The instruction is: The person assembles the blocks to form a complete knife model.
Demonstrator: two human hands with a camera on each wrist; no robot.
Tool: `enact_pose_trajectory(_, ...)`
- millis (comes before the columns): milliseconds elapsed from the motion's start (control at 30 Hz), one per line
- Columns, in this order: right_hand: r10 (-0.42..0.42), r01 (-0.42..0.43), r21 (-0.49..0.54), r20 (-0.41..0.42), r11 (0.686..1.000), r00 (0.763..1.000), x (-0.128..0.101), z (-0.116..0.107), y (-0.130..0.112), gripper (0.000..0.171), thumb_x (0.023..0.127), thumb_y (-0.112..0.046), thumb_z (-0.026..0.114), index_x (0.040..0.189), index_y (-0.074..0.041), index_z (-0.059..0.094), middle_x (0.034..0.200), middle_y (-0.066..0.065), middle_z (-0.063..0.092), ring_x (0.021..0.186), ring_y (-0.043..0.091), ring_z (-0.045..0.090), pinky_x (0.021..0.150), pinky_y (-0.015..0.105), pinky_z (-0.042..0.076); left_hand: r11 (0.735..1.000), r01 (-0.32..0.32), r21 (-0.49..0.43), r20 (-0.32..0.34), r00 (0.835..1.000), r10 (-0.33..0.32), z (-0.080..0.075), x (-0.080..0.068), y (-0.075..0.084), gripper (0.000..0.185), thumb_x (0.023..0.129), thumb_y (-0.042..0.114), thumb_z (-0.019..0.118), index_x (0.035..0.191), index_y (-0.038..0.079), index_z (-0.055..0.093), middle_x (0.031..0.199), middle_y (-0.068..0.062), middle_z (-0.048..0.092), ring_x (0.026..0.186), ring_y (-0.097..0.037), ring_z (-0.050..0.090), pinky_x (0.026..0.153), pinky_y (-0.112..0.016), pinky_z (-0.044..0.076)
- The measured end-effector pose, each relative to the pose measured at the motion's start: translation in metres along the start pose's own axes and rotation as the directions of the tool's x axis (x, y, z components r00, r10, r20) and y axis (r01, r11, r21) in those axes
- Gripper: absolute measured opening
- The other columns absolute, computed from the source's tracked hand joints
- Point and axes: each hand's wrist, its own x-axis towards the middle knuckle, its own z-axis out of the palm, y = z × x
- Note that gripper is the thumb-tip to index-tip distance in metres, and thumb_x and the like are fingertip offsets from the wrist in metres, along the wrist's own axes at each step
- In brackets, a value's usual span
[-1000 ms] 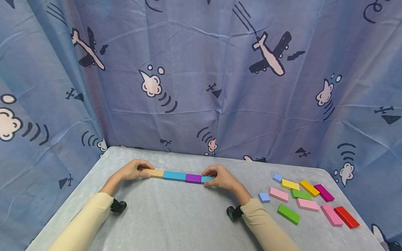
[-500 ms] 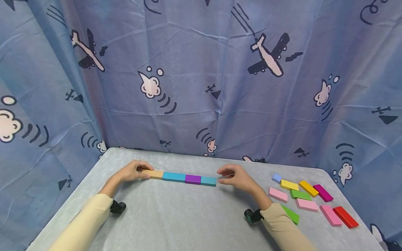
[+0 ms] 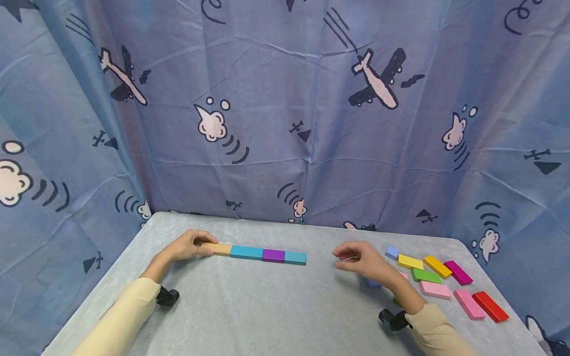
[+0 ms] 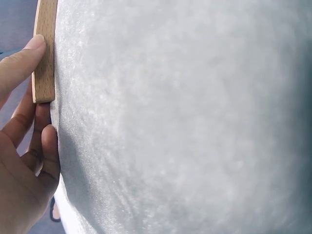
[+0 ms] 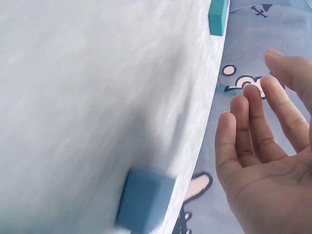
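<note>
Grey counter (image 3: 249, 306), blue airplane-print curtain (image 3: 285, 123) behind it and on both sides.

Left hand (image 3: 187, 245): rests at the left end of the row of blocks. Fingers curled, pinching the tan wooden block (image 3: 218, 248); in the left wrist view a fingertip (image 4: 34, 46) presses the block's edge (image 4: 44, 53) and the other fingers sit just beneath its end.

Row: tan wooden block, long teal block (image 3: 246, 252), purple block (image 3: 273, 255), short teal block (image 3: 295, 257), laid flat end to end, touching, in one straight line across the middle of the counter.

Right hand (image 3: 362, 259): apart from the row, between the short teal block and the loose pile on the right. Fingers relaxed, slightly bent, spread, holding nothing; the right wrist view shows the open palm (image 5: 265, 165) above the counter with a small blue block (image 5: 144, 197) below it, blurred.

Loose blocks, right side, lying flat: light blue square (image 3: 392, 252), yellow block (image 3: 410, 262), orange block (image 3: 438, 266), magenta block (image 3: 459, 273), green block (image 3: 426, 275), two pink blocks (image 3: 435, 289) (image 3: 468, 303), red block (image 3: 491, 306)

Both forearms in cream sleeves (image 3: 120, 321); a black wrist camera (image 3: 166, 296) shows under each
</note>
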Motion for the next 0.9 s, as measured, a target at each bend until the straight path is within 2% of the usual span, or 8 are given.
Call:
enact_pose_trajectory(267, 0.034, -0.034, -0.004, -0.004, 0.999, 0.999, -0.031, -0.021, 0.005, 0.033, 0.085, -0.016, 0.071, 0.11, 0.003, 0.063, 0.108, 0.021, 0.06, 0.097, 0.033, 0.058, 0.081, 0.032, 0.047, 1.0, 0.007, 0.006, -0.013, 1.0, -0.007, 0.0, -0.001, 0.001, 0.027, 0.08, 0.007, 0.074, 0.106, 0.003, 0.068, 0.099, -0.007, 0.065, 0.086, -0.022, 0.057, 0.073, -0.031, 0.045)
enact_pose_trajectory(467, 0.09, -0.089, 0.008, -0.019, 0.996, 0.996, -0.054, -0.035, 0.006, 0.033, 0.086, -0.016, 0.069, 0.112, 0.002, 0.062, 0.109, 0.021, 0.059, 0.095, 0.028, 0.059, 0.079, 0.029, 0.048, 1.0, 0.005, 0.009, -0.013, 1.0, -0.005, 0.001, -0.001, 0.0, 0.027, 0.08, 0.007, 0.074, 0.106, 0.003, 0.069, 0.098, -0.006, 0.065, 0.085, -0.021, 0.057, 0.072, -0.03, 0.045)
enact_pose_trajectory(767, 0.181, -0.181, -0.002, -0.045, 0.984, 0.983, -0.088, -0.054, 0.009, 0.037, 0.087, -0.018, 0.068, 0.115, 0.003, 0.06, 0.11, 0.019, 0.06, 0.094, 0.024, 0.06, 0.077, 0.026, 0.049, 1.0, 0.019, 0.002, -0.016, 1.0, -0.019, 0.001, -0.001, -0.002, 0.027, 0.08, 0.01, 0.074, 0.106, 0.005, 0.069, 0.1, -0.005, 0.065, 0.088, -0.022, 0.057, 0.075, -0.032, 0.044)
enact_pose_trajectory(900, 0.235, -0.236, -0.002, -0.065, 0.972, 0.97, -0.101, -0.06, 0.011, 0.037, 0.087, -0.018, 0.068, 0.117, 0.003, 0.06, 0.11, 0.018, 0.061, 0.094, 0.022, 0.061, 0.076, 0.024, 0.048, 1.0, 0.025, -0.003, -0.02, 0.999, -0.025, 0.0, -0.001, -0.001, 0.027, 0.08, 0.01, 0.074, 0.107, 0.005, 0.069, 0.1, -0.005, 0.065, 0.088, -0.022, 0.056, 0.076, -0.033, 0.044)
